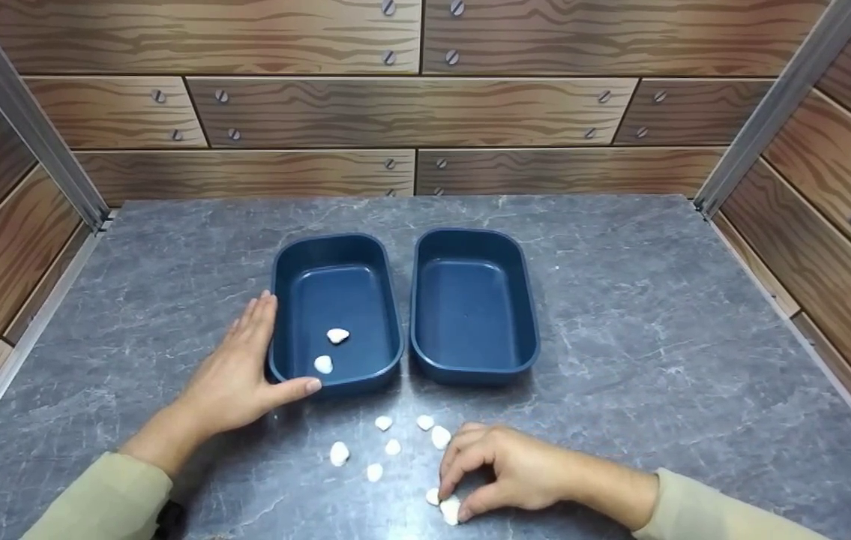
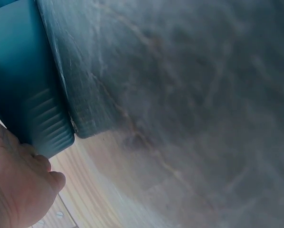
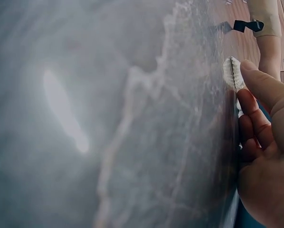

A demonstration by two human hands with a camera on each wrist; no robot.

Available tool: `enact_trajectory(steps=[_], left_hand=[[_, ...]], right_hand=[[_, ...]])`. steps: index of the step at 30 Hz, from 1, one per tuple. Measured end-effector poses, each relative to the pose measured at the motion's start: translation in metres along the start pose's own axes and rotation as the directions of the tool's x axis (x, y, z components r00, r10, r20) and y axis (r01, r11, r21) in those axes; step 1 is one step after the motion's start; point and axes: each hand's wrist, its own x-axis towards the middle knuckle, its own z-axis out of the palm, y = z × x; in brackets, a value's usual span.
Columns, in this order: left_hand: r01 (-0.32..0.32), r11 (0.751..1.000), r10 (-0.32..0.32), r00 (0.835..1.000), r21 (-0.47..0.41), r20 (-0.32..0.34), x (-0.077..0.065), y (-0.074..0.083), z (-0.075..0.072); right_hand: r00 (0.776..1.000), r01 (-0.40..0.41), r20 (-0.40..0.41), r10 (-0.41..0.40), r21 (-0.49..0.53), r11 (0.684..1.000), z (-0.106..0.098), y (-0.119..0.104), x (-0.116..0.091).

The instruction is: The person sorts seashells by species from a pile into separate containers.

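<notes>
My left hand (image 1: 234,382) lies along the left side of the left blue bin (image 1: 361,382), its fingers straight and its thumb at the front corner. In the left wrist view the fingers touch the bin's wall (image 2: 28,71). Two white seashells, one of them this shell (image 1: 337,335), lie inside that bin. At the front of the table my right hand (image 1: 515,469) pinches a ribbed white seashell (image 1: 450,512) between thumb and fingertips, low at the tabletop. Another small shell (image 1: 433,496) sits right beside it. In the right wrist view the pinched shell (image 3: 232,73) shows its ridges.
A second blue bin (image 1: 474,371) stands close to the right of the first, with no shells visible in it. Several loose shells, among them this one (image 1: 339,454), are scattered on the grey marbled table (image 1: 642,337). Wood-patterned panels (image 1: 410,112) enclose the back and sides.
</notes>
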Motion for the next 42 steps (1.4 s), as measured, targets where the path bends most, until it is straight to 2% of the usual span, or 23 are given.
enact_trajectory(steps=[17, 25, 32, 42], left_hand=[[0.014, 1.0, -0.014, 1.0, -0.005, 0.011, 0.0015, -0.0014, 0.0014], [0.014, 1.0, -0.014, 1.0, -0.008, 0.011, 0.0009, -0.0014, 0.0008], [0.01, 1.0, -0.01, 1.0, -0.008, 0.004, 0.0012, -0.0014, 0.0008], [0.004, 1.0, -0.004, 1.0, -0.006, -0.004, 0.0009, -0.0014, 0.0003]], right_hand=[[1.0, 0.023, 0.022, -0.021, -0.087, 0.996, 0.0011, 0.0012, -0.002], [1.0, -0.001, 0.031, 0.003, -0.071, 0.997, -0.0001, -0.0021, -0.0009], [0.999, 0.04, 0.034, -0.037, -0.103, 0.994, -0.0004, -0.001, -0.001], [0.998, 0.04, 0.045, -0.035, -0.122, 0.992, -0.0006, -0.002, -0.0002]])
